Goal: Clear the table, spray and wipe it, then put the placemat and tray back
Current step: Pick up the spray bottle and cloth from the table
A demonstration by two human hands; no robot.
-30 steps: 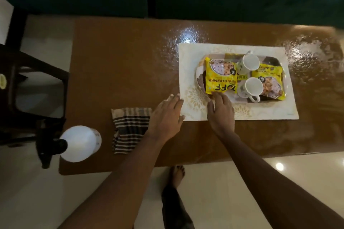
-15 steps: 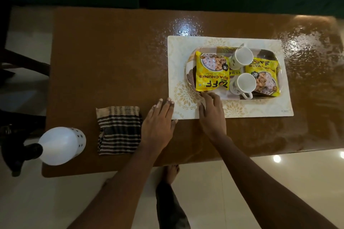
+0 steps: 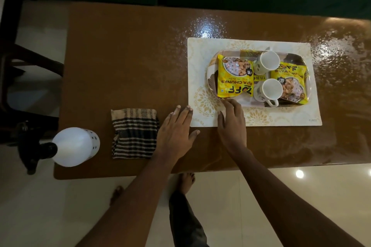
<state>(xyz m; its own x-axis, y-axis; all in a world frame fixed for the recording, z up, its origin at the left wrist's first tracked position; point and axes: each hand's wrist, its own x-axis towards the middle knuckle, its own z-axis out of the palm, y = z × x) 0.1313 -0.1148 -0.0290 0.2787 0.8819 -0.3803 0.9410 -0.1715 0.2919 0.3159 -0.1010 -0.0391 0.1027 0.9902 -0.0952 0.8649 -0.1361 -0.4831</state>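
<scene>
- Your right hand (image 3: 231,124) rests on the placemat (image 3: 200,62), fingers loose, tips at the near-left rim of the tray (image 3: 210,73), gripping nothing.
- Your left hand (image 3: 176,129) lies flat on the table (image 3: 120,56), fingers straight, just beside the placemat's near-left corner.
- The tray sits on the placemat, right of centre, carrying yellow packets (image 3: 234,80) and white mugs (image 3: 269,89).
- Striped cloth (image 3: 134,132) just left of your left hand; spray bottle (image 3: 75,146) at the near-left corner.

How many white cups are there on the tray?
2. The far cup stands at the back of the tray, the near cup right in front of it. None seems hidden.
</scene>
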